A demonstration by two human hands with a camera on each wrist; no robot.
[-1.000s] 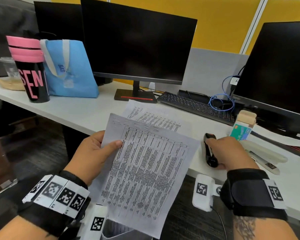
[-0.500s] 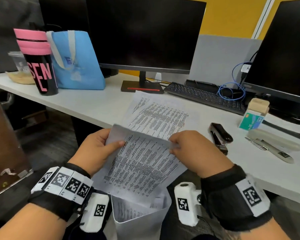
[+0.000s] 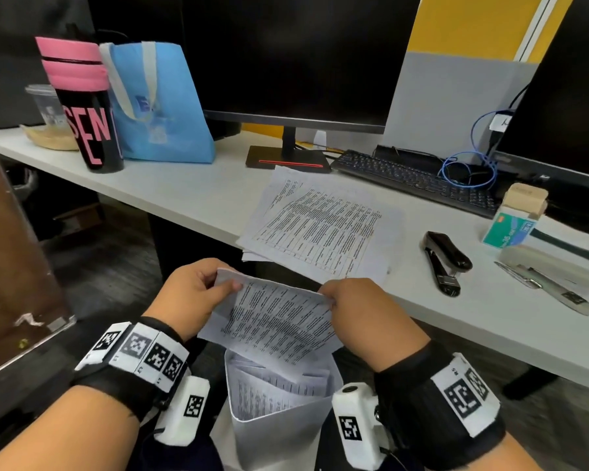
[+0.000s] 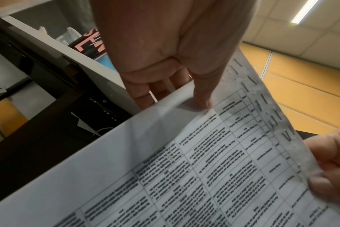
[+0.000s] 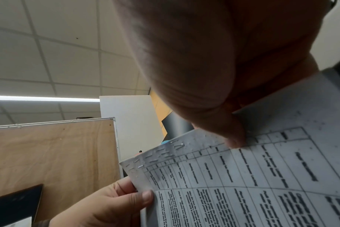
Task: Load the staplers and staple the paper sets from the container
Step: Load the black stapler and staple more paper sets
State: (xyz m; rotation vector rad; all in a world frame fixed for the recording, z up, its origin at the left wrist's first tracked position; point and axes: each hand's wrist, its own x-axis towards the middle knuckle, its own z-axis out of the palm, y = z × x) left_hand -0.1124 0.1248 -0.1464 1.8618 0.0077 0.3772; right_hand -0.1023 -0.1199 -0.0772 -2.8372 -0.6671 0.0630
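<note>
Progress: stapled pile (image 3: 317, 232) lies at frame centre; container (image 3: 279, 416) at bottom holds more sheets. Left hand (image 3: 187, 300) and right hand (image 3: 364, 317) both pinch one paper set (image 3: 276, 324); black stapler (image 3: 444, 261) lies unheld at right.

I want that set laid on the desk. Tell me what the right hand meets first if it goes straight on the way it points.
Probably the stack of printed sheets on the desk. The right hand, pinching the paper set, points forward and leftward toward it; depth is uncertain.
</note>
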